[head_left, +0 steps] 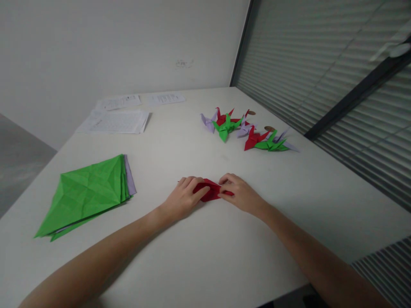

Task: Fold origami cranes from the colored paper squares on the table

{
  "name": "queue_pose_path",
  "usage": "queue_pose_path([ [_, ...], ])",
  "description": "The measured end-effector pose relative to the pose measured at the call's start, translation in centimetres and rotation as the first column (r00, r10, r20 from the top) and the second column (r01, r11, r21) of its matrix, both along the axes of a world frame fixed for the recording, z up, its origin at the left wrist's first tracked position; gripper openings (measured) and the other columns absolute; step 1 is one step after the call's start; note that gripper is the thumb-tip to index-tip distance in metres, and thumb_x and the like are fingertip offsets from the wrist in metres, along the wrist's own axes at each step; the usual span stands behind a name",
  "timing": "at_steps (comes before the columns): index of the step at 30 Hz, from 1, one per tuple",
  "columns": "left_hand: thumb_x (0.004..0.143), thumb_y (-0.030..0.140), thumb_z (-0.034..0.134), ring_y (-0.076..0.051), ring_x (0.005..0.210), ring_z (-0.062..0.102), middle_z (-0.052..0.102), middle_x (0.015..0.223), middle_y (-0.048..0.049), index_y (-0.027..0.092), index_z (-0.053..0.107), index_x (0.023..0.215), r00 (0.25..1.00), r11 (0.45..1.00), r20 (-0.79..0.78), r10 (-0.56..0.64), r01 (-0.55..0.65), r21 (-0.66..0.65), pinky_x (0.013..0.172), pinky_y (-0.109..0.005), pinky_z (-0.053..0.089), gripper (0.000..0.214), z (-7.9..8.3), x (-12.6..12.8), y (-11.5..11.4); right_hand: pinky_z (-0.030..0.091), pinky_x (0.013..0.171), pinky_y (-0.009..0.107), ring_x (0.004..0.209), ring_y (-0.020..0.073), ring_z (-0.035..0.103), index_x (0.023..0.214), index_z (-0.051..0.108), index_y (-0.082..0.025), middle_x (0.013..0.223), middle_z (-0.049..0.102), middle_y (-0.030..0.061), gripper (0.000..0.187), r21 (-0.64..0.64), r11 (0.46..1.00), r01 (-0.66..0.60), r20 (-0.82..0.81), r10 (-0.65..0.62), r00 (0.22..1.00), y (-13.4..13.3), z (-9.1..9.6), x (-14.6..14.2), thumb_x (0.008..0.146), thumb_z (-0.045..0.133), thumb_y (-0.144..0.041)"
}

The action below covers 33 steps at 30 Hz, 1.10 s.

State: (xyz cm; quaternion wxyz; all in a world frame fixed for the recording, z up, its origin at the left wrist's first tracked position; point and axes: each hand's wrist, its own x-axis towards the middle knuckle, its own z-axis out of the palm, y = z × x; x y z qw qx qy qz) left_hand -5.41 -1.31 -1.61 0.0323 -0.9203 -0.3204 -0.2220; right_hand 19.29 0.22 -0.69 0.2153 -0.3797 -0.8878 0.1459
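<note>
A partly folded piece of red origami paper (211, 193) lies on the white table, between my two hands. My left hand (186, 196) rests over its left part, fingers closed on it and the thumb pressing along the fold. At the paper's right end, my right hand (236, 192) pinches a narrow red tip between thumb and fingers. The left end of the paper is mostly hidden under my left fingers.
Left of my hands lies a stack of creased green paper (93, 186) with a lilac sheet (129, 175) beneath. Folded cranes, including a green crane (227, 126) and a red crane (254, 139), stand at the back right. Printed sheets (117, 122) lie back left. Window blinds (308, 64) border the right.
</note>
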Motion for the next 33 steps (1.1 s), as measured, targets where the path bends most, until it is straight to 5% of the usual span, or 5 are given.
queue_pose_path([
  [6, 0.096, 0.019, 0.046, -0.026, 0.101, 0.055, 0.059, 0.119, -0.0147, 0.014, 0.049, 0.133, 0.997, 0.998, -0.066, 0.046, -0.048, -0.038, 0.081, -0.04, 0.047, 0.038, 0.1, 0.1, 0.2, 0.049, 0.087, 0.04, 0.096, 0.0227, 0.057, 0.118, 0.061, -0.02, 0.102, 0.063, 0.0081, 0.032, 0.059, 0.998, -0.035, 0.065, 0.031, 0.997, -0.1, 0.2, 0.0, 0.087, 0.063, -0.015],
  [14, 0.093, 0.015, 0.051, -0.023, 0.092, 0.056, 0.064, 0.109, -0.0103, 0.019, 0.063, 0.12, 0.985, 0.986, -0.148, 0.094, -0.112, -0.123, 0.077, -0.037, 0.045, 0.03, -0.1, -0.5, 0.8, 0.047, 0.081, 0.038, 0.087, 0.0211, 0.058, 0.103, 0.073, -0.02, 0.09, 0.064, 0.0072, 0.018, 0.03, 0.996, -0.086, 0.208, 0.078, 0.975, -0.1, 0.6, 0.2, 0.087, 0.065, -0.022],
  [25, 0.094, 0.017, 0.052, -0.02, 0.083, 0.058, 0.067, 0.096, -0.0082, 0.021, 0.071, 0.107, 0.992, 0.976, -0.021, 0.128, -0.13, -0.178, 0.074, -0.035, 0.05, 0.024, -0.5, -2.2, 2.9, 0.049, 0.069, 0.027, 0.074, 0.0149, 0.063, 0.101, 0.073, -0.019, 0.089, 0.065, 0.0045, 0.018, -0.276, 0.949, 0.154, 0.088, -0.134, 0.987, 0.5, 0.5, 0.9, 0.086, 0.064, -0.016],
  [29, 0.093, 0.015, 0.053, -0.021, 0.085, 0.061, 0.068, 0.098, -0.0087, 0.02, 0.07, 0.109, 0.998, 0.988, -0.031, 0.057, -0.061, -0.143, 0.076, -0.037, 0.052, 0.024, -0.4, -2.8, 3.3, 0.051, 0.072, 0.028, 0.077, 0.0158, 0.064, 0.1, 0.072, -0.021, 0.09, 0.065, 0.0045, 0.017, -0.262, 0.959, 0.11, 0.081, -0.092, 0.992, 0.7, 0.7, 1.2, 0.086, 0.063, -0.016],
  [33, 0.095, 0.009, 0.044, -0.023, 0.116, 0.058, 0.062, 0.127, -0.0131, 0.016, 0.06, 0.126, 0.987, 0.975, 0.025, -0.157, 0.159, -0.156, 0.096, -0.042, 0.05, 0.035, -0.3, -2.1, 2.3, 0.05, 0.078, 0.03, 0.083, 0.0168, 0.063, 0.097, 0.074, -0.02, 0.094, 0.065, 0.0061, 0.019, -0.157, 0.987, -0.012, 0.11, 0.029, 0.994, 0.4, 1.1, 1.2, 0.089, 0.058, -0.014],
])
